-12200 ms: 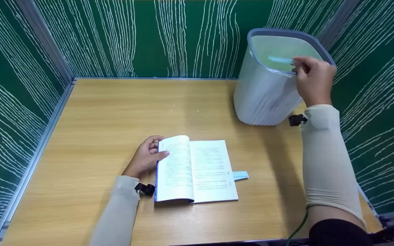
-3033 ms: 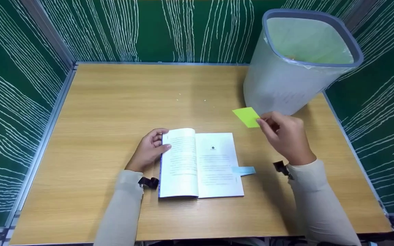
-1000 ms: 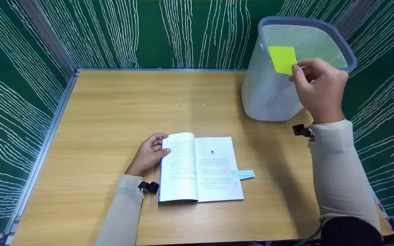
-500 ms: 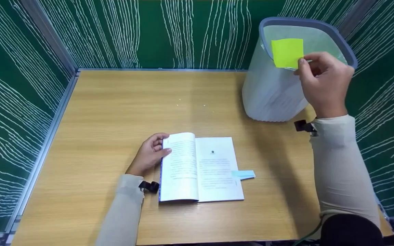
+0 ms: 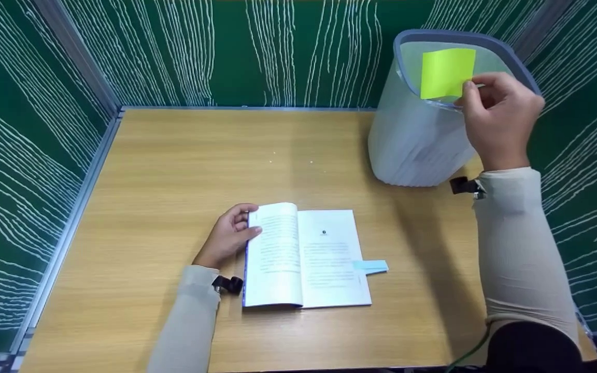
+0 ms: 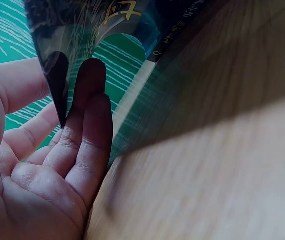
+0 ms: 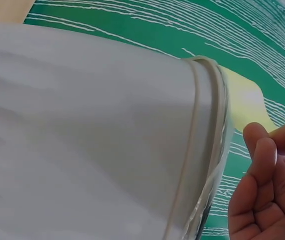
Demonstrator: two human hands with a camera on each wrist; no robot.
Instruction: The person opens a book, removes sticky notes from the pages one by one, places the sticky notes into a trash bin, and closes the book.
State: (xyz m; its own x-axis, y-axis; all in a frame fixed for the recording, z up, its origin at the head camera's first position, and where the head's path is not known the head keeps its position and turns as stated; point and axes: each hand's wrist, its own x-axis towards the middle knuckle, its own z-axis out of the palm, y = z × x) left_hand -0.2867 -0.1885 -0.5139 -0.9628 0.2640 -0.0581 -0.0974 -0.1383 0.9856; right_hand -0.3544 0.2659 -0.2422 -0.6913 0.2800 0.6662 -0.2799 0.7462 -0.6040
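An open book (image 5: pixel 329 259) lies on the table, its left pages curving up. My left hand (image 5: pixel 226 235) grips the book's left edge, thumb on the page and fingers behind the cover; the left wrist view shows the dark cover (image 6: pixel 87 25) between thumb and fingers. At the upper right, my right hand (image 5: pixel 503 116) pinches a yellow-green sticky note (image 5: pixel 446 72) by its corner between thumb and forefinger. The note stands over the mouth of a white trash bin (image 5: pixel 417 140) with a grey rim. In the right wrist view the note (image 7: pixel 245 97) shows beyond the bin's rim.
A folded light-blue paper strip (image 5: pixel 373 266) sticks out from the book's right edge. Tiny white specks (image 5: pixel 311 161) dot the wooden table (image 5: pixel 174 171). Green panels (image 5: pixel 329 57) with white wavy lines enclose the back and sides. A green cable (image 5: pixel 472 352) hangs by the right arm.
The light-blue piece formerly in my right hand is gone from it; a page has turned. My right hand has carried the yellow-green note from near the book up over the bin. My left hand stays.
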